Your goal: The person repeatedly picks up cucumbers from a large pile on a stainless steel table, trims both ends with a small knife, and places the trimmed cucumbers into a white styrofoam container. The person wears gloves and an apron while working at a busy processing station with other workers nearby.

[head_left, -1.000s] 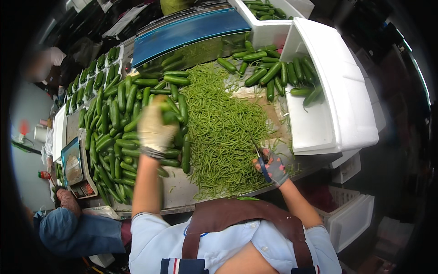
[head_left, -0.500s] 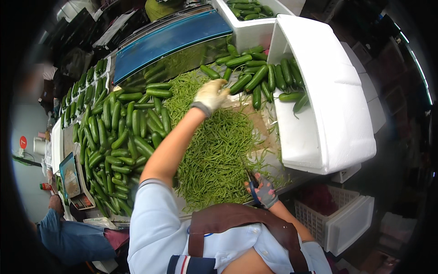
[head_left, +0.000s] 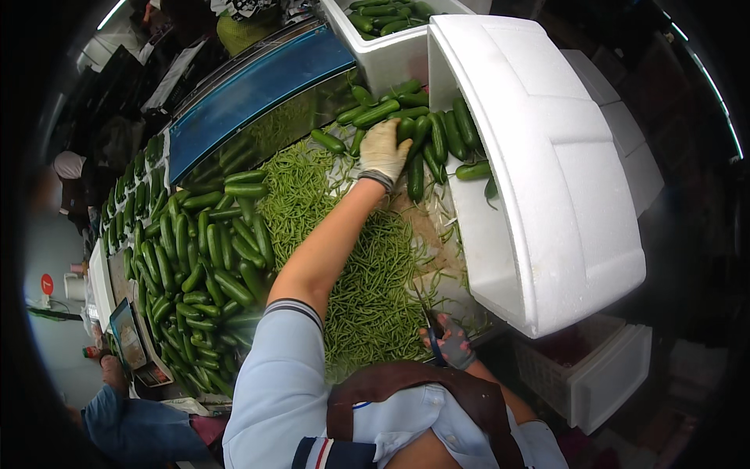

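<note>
In a cream glove, my left hand (head_left: 383,150) is at the far edge of a heap of green beans (head_left: 367,281). Its fingers and thumb close round a dark green cucumber (head_left: 405,131), partly hidden by the glove. More cucumbers (head_left: 416,178) lie loose around that hand, spilling from a white foam box (head_left: 539,180) tipped on its side. My right hand (head_left: 453,344), in a grey glove with pink patches, rests low by the near edge of the beans. It is closed on dark-handled scissors (head_left: 432,332), whose blades point away from me, apart.
A large pile of cucumbers (head_left: 199,270) covers the left side. Wrapped trays of cucumbers (head_left: 137,191) line up beyond it. A blue-topped panel (head_left: 258,94) and another foam box (head_left: 383,55) stand at the back. A plastic crate (head_left: 562,359) is at lower right; another person's arm (head_left: 114,374) shows at left.
My left hand has moved forward from above the beans to the loose cucumbers and closed on one. My right hand keeps the scissors near the same spot. The whole view has shifted slightly.
</note>
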